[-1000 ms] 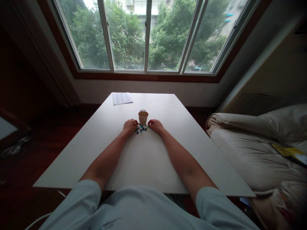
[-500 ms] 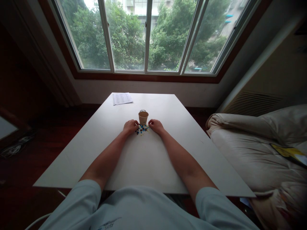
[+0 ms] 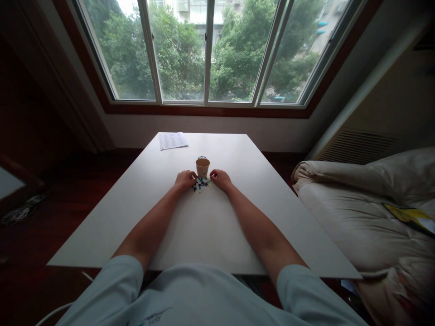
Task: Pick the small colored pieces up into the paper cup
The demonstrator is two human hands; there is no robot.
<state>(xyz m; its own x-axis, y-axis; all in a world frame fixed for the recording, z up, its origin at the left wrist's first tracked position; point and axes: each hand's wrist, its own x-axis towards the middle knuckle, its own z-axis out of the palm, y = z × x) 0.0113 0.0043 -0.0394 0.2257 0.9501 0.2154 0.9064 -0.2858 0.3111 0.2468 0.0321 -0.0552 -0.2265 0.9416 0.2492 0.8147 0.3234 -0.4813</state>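
A brown paper cup (image 3: pixel 203 169) stands upright on the white table (image 3: pixel 207 235). Just in front of it lies a loose pile of small beads or pieces (image 3: pixel 201 183) in blue, black, white and yellow, too small to make out singly. My left hand (image 3: pixel 185 179) rests at the pile's left edge, fingers curled and tips close together. On the opposite side, my right hand (image 3: pixel 220 179) is bent inward in the same way, thumb near the forefinger. Whatever either hand may pinch is too small to see. Both hands are beside the cup's base, not around it.
Printed paper sheets (image 3: pixel 173 140) lie at the table's far left corner. Behind the cup a thin dark loop (image 3: pixel 201 157) partly shows. A beige padded sofa (image 3: pixel 333 213) stands along the right, and a window (image 3: pixel 204 54) is beyond the table.
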